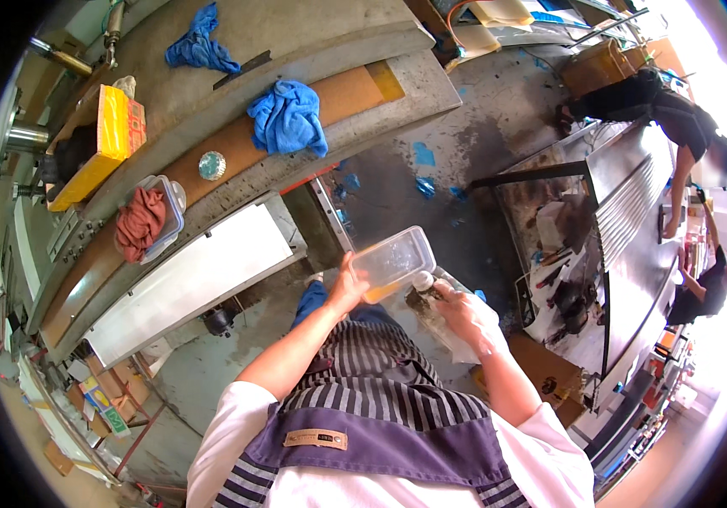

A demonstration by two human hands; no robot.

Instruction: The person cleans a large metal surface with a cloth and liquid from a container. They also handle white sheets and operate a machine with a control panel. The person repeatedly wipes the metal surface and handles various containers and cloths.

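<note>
My left hand (345, 285) grips a clear rectangular plastic container (394, 259) by its near end, tilted, with a little orange liquid pooled at its lower edge. My right hand (465, 315) holds a small dark object with a white round cap (422, 282) just under the container's lip, together with a clear plastic bag (454, 339) that hangs below the hand. Both hands meet in front of my striped apron, over the stained concrete floor.
A long workbench (211, 195) runs at the left, with blue cloths (288, 117), a red rag in a clear tub (145, 222), a round tin (212, 165) and a yellow box (101, 144). A metal machine (634, 212) stands at the right. Two people in black work beyond it.
</note>
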